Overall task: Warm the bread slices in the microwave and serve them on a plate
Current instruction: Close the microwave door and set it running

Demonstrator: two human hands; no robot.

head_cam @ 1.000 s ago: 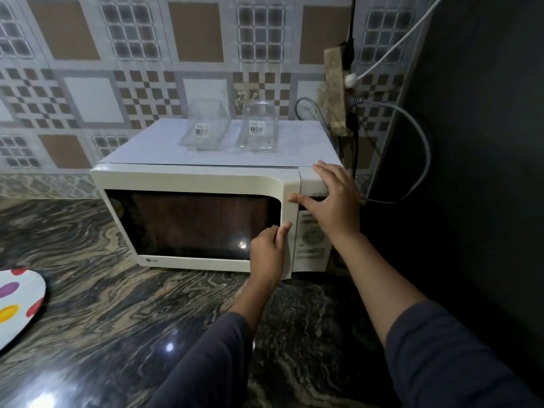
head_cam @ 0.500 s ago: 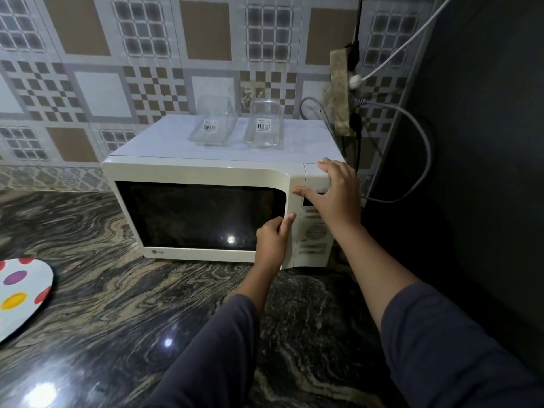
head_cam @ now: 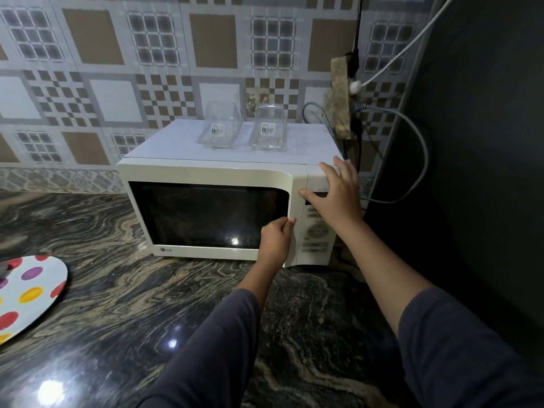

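While our left hand is curling its fingers onto the right edge of the door, gripping it just beside the control panel, our right hand is bracing the white LG microwave with fingers spread wide over its top right corner and the thumb lying across the upper part of that panel. We are seeing the microwave sitting on the dark marbled countertop, backed against the tiled wall, and its window is showing only darkness and a glint of light, so we cannot tell what is lying inside. Two clear containers are standing side by side on its top, each bearing a barcode label. At the left edge, well apart from the oven, a white plate with coloured dots is resting on the counter. A grey cable is looping behind our right hand.
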